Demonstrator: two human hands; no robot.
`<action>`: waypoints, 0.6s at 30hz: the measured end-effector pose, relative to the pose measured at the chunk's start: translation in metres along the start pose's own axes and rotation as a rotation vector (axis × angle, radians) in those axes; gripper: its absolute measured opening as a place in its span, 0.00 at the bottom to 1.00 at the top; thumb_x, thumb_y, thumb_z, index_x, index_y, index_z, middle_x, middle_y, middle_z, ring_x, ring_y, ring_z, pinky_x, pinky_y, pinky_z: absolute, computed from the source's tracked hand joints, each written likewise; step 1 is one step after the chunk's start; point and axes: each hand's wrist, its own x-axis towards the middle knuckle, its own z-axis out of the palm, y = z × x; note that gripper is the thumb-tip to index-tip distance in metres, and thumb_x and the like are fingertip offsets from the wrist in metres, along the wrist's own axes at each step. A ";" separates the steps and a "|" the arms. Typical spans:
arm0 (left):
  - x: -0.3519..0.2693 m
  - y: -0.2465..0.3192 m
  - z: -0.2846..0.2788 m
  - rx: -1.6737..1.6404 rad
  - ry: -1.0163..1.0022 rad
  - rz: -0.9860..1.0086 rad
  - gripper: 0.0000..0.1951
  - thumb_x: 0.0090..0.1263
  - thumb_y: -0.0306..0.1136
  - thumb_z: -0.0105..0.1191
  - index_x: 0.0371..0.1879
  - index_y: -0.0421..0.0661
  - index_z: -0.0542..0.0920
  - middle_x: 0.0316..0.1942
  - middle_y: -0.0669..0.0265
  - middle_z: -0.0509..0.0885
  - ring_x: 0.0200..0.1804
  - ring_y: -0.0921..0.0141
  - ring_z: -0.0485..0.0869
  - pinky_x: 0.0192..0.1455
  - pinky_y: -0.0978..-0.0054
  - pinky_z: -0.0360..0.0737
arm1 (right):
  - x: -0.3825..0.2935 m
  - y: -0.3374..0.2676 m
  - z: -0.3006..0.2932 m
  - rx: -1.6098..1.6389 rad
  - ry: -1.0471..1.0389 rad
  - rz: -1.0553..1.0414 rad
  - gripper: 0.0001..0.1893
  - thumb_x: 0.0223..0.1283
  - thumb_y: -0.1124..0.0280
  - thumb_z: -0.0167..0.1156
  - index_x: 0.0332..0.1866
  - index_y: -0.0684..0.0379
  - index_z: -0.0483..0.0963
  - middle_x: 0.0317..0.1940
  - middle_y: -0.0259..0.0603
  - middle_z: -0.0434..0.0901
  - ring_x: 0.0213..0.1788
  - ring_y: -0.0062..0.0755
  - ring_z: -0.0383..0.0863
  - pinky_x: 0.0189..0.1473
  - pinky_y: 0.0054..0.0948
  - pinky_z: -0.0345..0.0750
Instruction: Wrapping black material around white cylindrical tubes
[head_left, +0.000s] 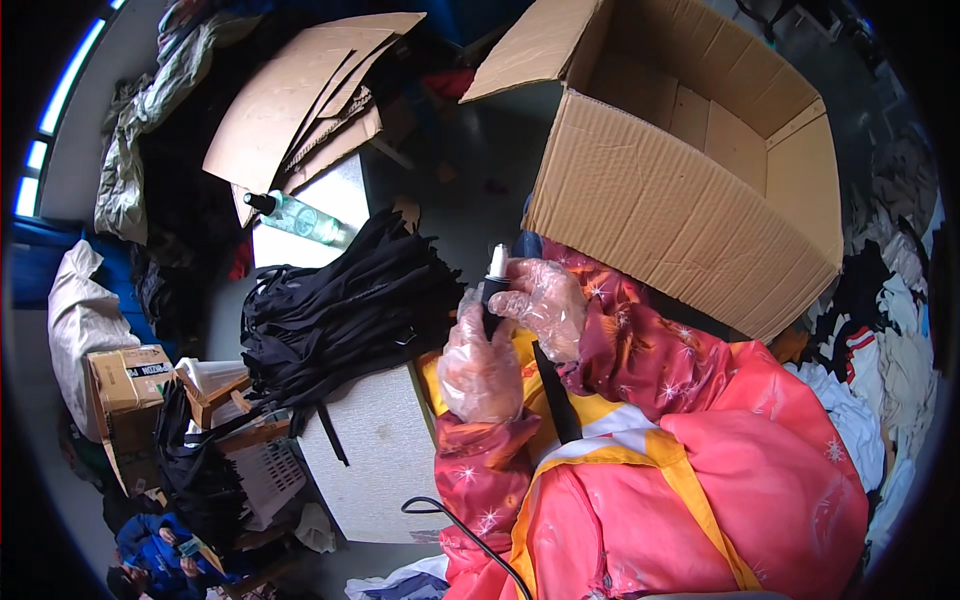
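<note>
My left hand (480, 367), in a clear plastic glove, grips a small roll of black fabric strip (493, 288) from below. A white cylindrical piece (499, 259) sticks up out of the top of the roll. My right hand (544, 304), gloved the same way, pinches the roll from the right side with thumb and fingers. A black strip (559, 397) lies across my lap under the right wrist; whether it joins the roll is hidden. To the left, a thick heap of black fabric strips (337, 315) is draped over a pale-topped table (375, 457).
A large open cardboard box (675, 210) stands at upper right. Flattened cardboard sheets (285, 97) and a clear spray bottle (304, 219) lie at upper left. A white plastic basket (266, 480) is at lower left, near a person in blue (161, 555). Cloth piles (877, 375) line the right.
</note>
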 end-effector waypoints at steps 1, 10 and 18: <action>0.000 -0.001 0.000 -0.001 0.001 0.001 0.22 0.57 0.26 0.60 0.53 0.47 0.73 0.37 0.52 0.82 0.34 0.54 0.83 0.36 0.66 0.79 | 0.003 0.000 0.001 -0.016 -0.007 -0.043 0.20 0.54 0.76 0.62 0.52 0.71 0.70 0.39 0.43 0.79 0.41 0.27 0.79 0.47 0.25 0.76; 0.008 -0.018 -0.013 -1.317 -0.446 -0.566 0.19 0.64 0.22 0.49 0.55 0.33 0.68 0.44 0.61 0.78 0.42 0.73 0.78 0.45 0.78 0.76 | 0.002 -0.007 -0.006 0.069 -0.140 0.073 0.20 0.52 0.79 0.61 0.52 0.68 0.69 0.41 0.40 0.78 0.45 0.27 0.77 0.51 0.26 0.74; -0.002 -0.003 -0.015 -1.353 -0.326 -0.708 0.07 0.66 0.27 0.51 0.39 0.37 0.76 0.26 0.67 0.78 0.21 0.80 0.72 0.25 0.87 0.69 | 0.014 0.009 -0.016 0.228 -0.240 0.005 0.21 0.57 0.71 0.61 0.55 0.67 0.67 0.43 0.39 0.75 0.45 0.25 0.76 0.49 0.25 0.74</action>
